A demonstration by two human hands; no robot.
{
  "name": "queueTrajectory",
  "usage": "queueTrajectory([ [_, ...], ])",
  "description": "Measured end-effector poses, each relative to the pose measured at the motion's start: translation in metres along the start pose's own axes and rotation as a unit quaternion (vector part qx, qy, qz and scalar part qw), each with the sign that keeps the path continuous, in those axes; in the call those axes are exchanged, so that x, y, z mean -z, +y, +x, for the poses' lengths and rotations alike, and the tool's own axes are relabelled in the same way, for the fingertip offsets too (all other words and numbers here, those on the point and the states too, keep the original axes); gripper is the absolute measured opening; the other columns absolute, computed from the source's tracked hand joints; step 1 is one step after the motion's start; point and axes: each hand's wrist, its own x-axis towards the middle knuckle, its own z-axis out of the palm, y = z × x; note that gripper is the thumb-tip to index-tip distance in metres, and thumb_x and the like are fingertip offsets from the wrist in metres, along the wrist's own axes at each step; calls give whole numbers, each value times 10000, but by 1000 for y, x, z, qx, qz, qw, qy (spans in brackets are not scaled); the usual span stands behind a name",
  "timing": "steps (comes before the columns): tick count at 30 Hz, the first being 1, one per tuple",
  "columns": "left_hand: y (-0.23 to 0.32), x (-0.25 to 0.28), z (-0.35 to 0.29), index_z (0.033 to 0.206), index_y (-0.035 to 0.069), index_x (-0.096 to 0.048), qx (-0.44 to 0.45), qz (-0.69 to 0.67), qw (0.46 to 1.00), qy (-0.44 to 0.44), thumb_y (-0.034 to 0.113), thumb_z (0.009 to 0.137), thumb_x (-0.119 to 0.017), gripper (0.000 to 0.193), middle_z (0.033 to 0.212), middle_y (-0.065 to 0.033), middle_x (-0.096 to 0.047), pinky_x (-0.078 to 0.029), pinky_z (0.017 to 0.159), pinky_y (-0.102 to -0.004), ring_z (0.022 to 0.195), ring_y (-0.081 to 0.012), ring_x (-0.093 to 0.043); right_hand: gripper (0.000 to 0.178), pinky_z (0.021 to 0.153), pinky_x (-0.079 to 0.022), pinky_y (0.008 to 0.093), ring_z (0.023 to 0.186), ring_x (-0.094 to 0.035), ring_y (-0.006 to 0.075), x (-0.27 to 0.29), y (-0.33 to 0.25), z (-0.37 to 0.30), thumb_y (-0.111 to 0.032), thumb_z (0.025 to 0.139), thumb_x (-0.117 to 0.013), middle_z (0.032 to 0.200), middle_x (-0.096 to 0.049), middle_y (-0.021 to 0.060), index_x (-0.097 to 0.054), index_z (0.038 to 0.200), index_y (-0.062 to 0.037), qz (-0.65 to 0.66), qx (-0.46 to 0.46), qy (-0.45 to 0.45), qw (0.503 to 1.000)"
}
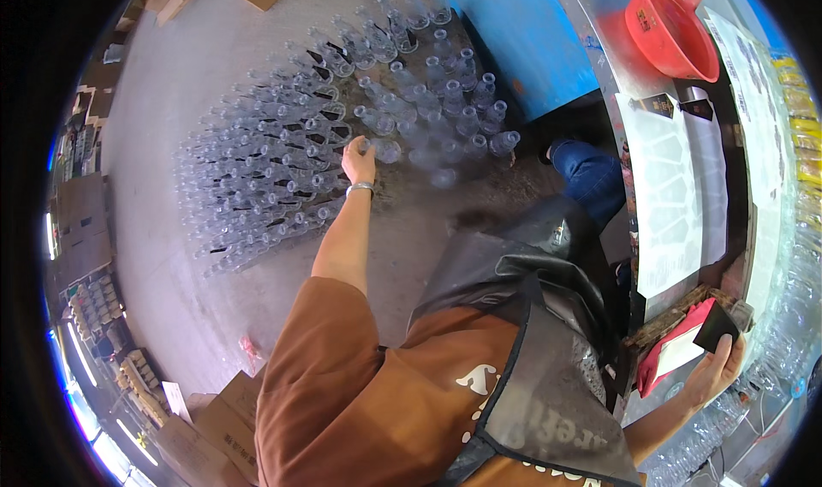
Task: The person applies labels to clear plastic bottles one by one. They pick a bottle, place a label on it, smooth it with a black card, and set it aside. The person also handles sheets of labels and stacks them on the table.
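We curl our left hand [358, 160] around the neck of a clear bottle [388, 151]. The bottle points sideways, with its fat end to the right of that hand, near other clear bottles [453, 99] on the floor [154, 256]. Our right hand [717, 372] is well apart, pinching a black label [715, 328] by a red cloth [649, 372]. A red dipper [652, 52] sits on the desk [603, 26]; we cannot tell if it holds anything.
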Motion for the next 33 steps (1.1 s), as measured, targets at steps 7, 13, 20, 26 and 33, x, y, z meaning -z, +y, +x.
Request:
queueTrajectory([
  [7, -3, -30, 30, 1112, 52, -705, -4, -15, 999, 36, 179, 737, -813, 410, 977, -96, -691, -533, 819, -353, 886, -238, -676, 229, 940, -463, 278, 987, -608, 135, -40, -13, -8, -56, 990, -571, 1101, -659, 71, -630, 1184, 51, -53, -14, 18, 998],
  [13, 6, -34, 23, 1103, 66, -698, -4, 25, 1000, 4, 211, 741, -784, 399, 1086, -156, -681, -500, 907, -434, 1013, -340, -635, 262, 961, -458, 286, 1030, -606, 147, -45, -13, -19, -42, 974, -566, 1123, -656, 74, -622, 1217, 35, -99, -27, -5, 995],
  [20, -16, 12, 7, 1210, -46, -624, -79, 34, 995, 40, 213, 751, -809, 558, 1165, -221, -674, -495, 970, -443, 1090, -370, -641, 313, 959, -457, 284, 1057, -598, 149, -45, -21, -6, -16, 951, -548, 1165, -646, 78, -608, 1253, 36, -58, -88, 89, 990],
  [26, 141, 6, 50, 1381, -41, -497, -59, -242, 959, 138, 97, 955, -630, 467, 1332, -163, -592, -513, 973, -352, 1157, -254, -612, 288, 684, -456, 247, 741, -571, 112, 107, -51, 89, -215, 1007, -525, 828, -620, 47, -644, 1070, 40, 172, 7, 196, 965],
  [33, 354, 34, -27, 1402, -47, -457, -298, -327, 897, -3, 40, 1000, -559, 424, 1380, -169, -561, -474, 1022, -342, 1186, -242, -601, 405, 861, -486, 332, 970, -648, 233, 171, -87, 224, -356, 961, -573, 1019, -689, 121, -657, 1209, -46, -321, 229, 361, 845],
])
